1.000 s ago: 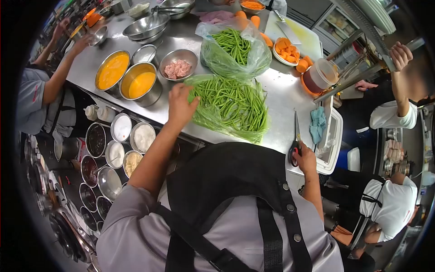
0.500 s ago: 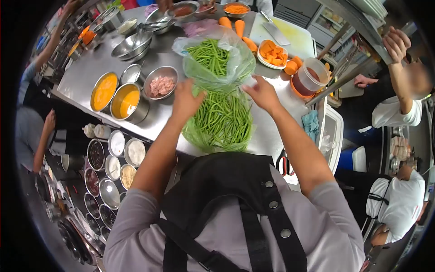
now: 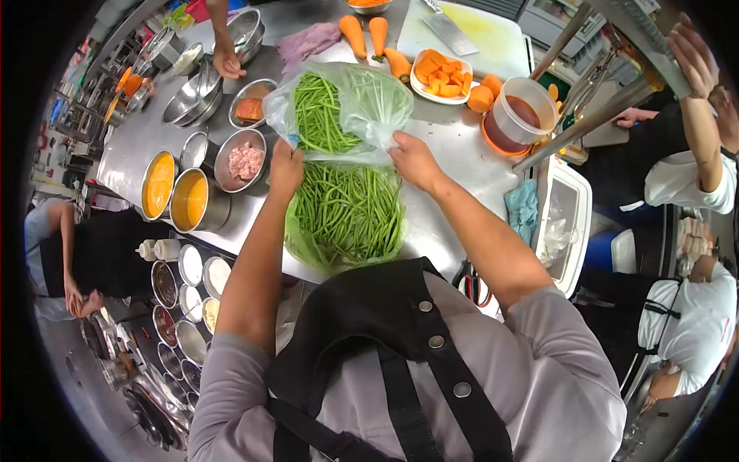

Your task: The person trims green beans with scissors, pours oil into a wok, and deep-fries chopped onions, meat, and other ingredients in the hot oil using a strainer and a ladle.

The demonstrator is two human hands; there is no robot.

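Observation:
Two plastic bags of green beans lie one beyond the other on the steel table. The far clear bag [image 3: 377, 96] is partly unfolded, with long green beans [image 3: 317, 112] inside. My left hand [image 3: 286, 167] is closed on its left near edge. Its right near edge is pinched in my right hand [image 3: 416, 160], so the edge stretches between both hands. Closer to my body, the greenish bag [image 3: 291, 235] lies spread with a larger heap of beans [image 3: 346, 212]. A bowl of pink raw meat [image 3: 245, 160] stands just left of my left hand.
Pots of orange liquid [image 3: 190, 202] stand at left; a bowl with a reddish-orange piece [image 3: 249, 109] sits beyond the meat. Carrots [image 3: 352, 37], a dish of cut carrot [image 3: 443, 75], a cleaver [image 3: 450, 32] and a tub [image 3: 526, 115] lie right. A co-worker's hand [image 3: 228, 61] reaches in.
My hands have closed on the far bag's near edge, which is now drawn out between them. The bowl with the reddish-orange piece now stands behind the pink meat. The view has shifted slightly.

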